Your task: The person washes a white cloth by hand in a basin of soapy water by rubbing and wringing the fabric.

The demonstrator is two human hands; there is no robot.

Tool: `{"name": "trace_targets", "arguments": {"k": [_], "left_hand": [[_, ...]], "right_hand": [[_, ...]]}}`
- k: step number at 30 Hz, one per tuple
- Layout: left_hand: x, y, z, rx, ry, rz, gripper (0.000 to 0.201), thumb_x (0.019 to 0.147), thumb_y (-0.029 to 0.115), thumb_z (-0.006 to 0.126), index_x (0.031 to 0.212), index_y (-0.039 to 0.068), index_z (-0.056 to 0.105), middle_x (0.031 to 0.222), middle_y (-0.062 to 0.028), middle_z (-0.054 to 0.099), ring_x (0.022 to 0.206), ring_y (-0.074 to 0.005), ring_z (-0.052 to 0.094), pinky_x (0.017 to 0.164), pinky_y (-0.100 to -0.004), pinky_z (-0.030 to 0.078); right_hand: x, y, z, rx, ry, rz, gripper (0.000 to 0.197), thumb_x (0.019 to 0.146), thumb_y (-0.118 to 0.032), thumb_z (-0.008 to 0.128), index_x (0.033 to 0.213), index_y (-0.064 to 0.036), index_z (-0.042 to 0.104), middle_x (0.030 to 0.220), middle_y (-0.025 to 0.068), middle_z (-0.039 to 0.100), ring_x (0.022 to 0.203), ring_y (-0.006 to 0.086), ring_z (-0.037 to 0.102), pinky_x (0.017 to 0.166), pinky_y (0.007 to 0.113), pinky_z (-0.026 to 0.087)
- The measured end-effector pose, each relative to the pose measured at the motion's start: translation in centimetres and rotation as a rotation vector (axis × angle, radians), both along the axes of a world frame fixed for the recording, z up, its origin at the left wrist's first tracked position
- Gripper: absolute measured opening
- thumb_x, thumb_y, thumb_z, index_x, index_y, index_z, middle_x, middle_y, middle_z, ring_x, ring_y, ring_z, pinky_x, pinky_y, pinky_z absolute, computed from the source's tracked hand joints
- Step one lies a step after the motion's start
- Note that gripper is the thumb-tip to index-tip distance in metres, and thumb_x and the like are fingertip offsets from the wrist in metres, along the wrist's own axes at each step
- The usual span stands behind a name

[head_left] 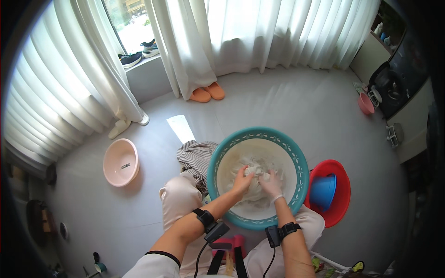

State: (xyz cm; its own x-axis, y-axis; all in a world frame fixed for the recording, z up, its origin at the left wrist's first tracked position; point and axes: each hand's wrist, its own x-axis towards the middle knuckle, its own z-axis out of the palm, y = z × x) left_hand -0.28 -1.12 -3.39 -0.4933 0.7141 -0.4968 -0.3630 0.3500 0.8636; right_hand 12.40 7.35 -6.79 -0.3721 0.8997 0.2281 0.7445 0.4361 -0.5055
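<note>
A large basin with a teal rim point(214, 172) and a white inside stands between my knees, holding cloudy, sudsy water. In the water lies a bunched wet white cloth point(254, 190). My left hand point(243, 180) grips the cloth from its left side, fingers curled into it. Close beside it, my right hand point(271, 184) has its fingers closed on the cloth's right side. The parts of the cloth under the water are hard to make out. Just left of the basin, a striped grey garment point(197, 157) lies in a heap on the floor.
A pink basin point(111, 163) stands at the left. Right of the teal-rimmed basin, a red basin point(342, 194) holds a blue one point(322, 190). Orange slippers point(207, 92) sit by the curtains point(241, 37). A small pink basin point(365, 104) is at far right.
</note>
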Motion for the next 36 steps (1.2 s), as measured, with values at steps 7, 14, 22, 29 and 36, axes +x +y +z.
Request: {"name": "trace_targets", "arguments": {"k": [7,14,22,29,36], "left_hand": [[-3.1,0.0,-1.7,0.055,-0.646,-0.037,0.044,0.093,0.048,0.047,0.112,0.010,0.059,0.111,-0.0080,0.062,0.105,-0.0220,0.058,0.095,-0.0366,0.041],[0.4,-1.1,3.6,0.163,-0.916,0.006,0.031,0.097,0.032,0.042,0.101,0.006,0.059,0.094,-0.0079,0.063,0.086,-0.0213,0.060,0.073,-0.0371,0.048],[-0.7,-0.5,0.7,0.123,-0.215,-0.088,0.024,0.092,0.026,0.052,0.105,0.007,0.057,0.095,-0.0061,0.060,0.083,-0.0155,0.058,0.070,-0.0323,0.048],[0.1,0.1,0.8,0.048,-0.164,0.091,0.036,0.089,0.028,0.058,0.116,0.004,0.054,0.109,-0.0120,0.057,0.101,-0.0196,0.052,0.084,-0.0314,0.044],[-2.3,1.0,-2.9,0.084,-0.650,0.029,0.035,0.089,0.031,0.057,0.115,0.008,0.056,0.103,-0.0101,0.061,0.095,-0.0210,0.059,0.082,-0.0355,0.047]], "right_hand": [[-4.0,-6.2,6.5,-0.565,0.513,0.262,0.024,0.078,-0.022,0.069,0.091,-0.0020,0.065,0.089,0.0160,0.063,0.082,0.0317,0.062,0.074,0.038,0.050],[-3.3,-6.3,11.1,0.083,0.201,0.294,0.021,0.080,-0.029,0.065,0.074,-0.0083,0.063,0.079,0.0090,0.059,0.068,0.0308,0.059,0.060,0.042,0.048],[-1.7,-1.0,5.9,-0.147,0.065,0.034,0.024,0.086,-0.031,0.057,0.079,-0.0085,0.061,0.082,0.0133,0.062,0.074,0.0342,0.060,0.064,0.045,0.046],[-0.1,-0.8,-1.8,-0.400,0.108,-0.022,0.039,0.079,-0.031,0.064,0.108,-0.0044,0.062,0.099,0.0188,0.065,0.089,0.0313,0.063,0.077,0.039,0.049],[-2.9,-5.2,7.8,-0.474,0.471,0.204,0.026,0.079,-0.021,0.066,0.099,-0.0045,0.063,0.086,0.0122,0.065,0.079,0.0221,0.063,0.071,0.034,0.050]]}}
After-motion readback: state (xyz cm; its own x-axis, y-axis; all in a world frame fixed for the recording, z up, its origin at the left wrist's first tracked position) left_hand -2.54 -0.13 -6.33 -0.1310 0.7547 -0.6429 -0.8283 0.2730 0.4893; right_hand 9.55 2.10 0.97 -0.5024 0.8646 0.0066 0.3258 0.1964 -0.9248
